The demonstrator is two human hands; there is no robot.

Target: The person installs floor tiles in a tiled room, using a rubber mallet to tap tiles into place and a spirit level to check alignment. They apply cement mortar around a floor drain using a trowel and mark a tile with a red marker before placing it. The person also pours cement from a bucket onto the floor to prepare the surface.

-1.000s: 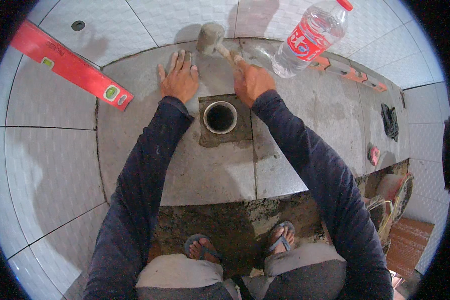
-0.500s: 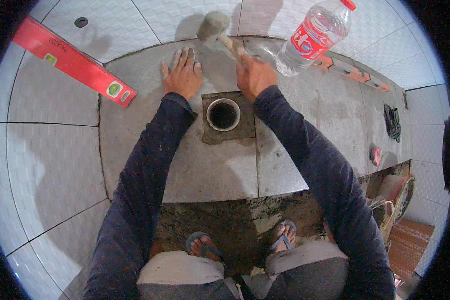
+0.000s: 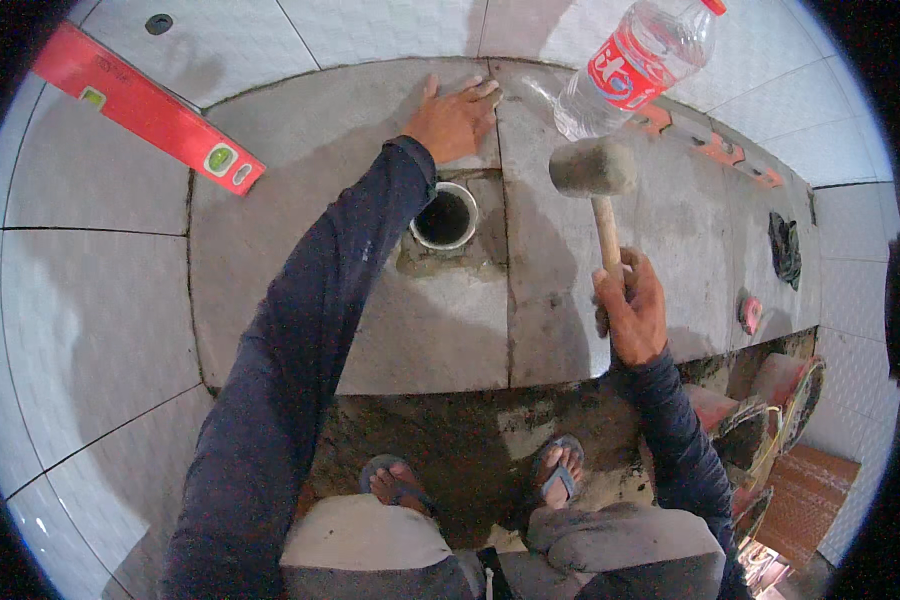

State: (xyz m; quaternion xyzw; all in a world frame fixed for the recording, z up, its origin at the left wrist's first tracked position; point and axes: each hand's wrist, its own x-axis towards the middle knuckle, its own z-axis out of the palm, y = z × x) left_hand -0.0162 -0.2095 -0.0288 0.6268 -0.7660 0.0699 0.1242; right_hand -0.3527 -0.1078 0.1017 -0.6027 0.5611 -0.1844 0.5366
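My right hand [image 3: 634, 308] is wrapped round the wooden handle of a rubber mallet [image 3: 592, 168]. The mallet's grey, dusty head points away from me, over the tiles right of the drain. My left hand [image 3: 457, 118] lies on a grey floor tile [image 3: 300, 160] with its fingers stretched out, close to the joint with the neighbouring tile [image 3: 550, 240]. Just below that hand, a round pipe opening [image 3: 444, 216] with a pale rim sits in a square cut-out in the tiles. My left forearm passes beside the opening.
A red spirit level [image 3: 150, 110] leans at the left wall. At the back right stand a clear plastic bottle [image 3: 635, 65] with a red label and an orange level [image 3: 720, 148]. A black crumpled bag [image 3: 785, 248] and a pink item [image 3: 750, 315] lie right, above several buckets [image 3: 790, 385].
My right hand has drawn the mallet back toward me and to the right, away from the back wall. My left hand has slid right, to the tile joint.
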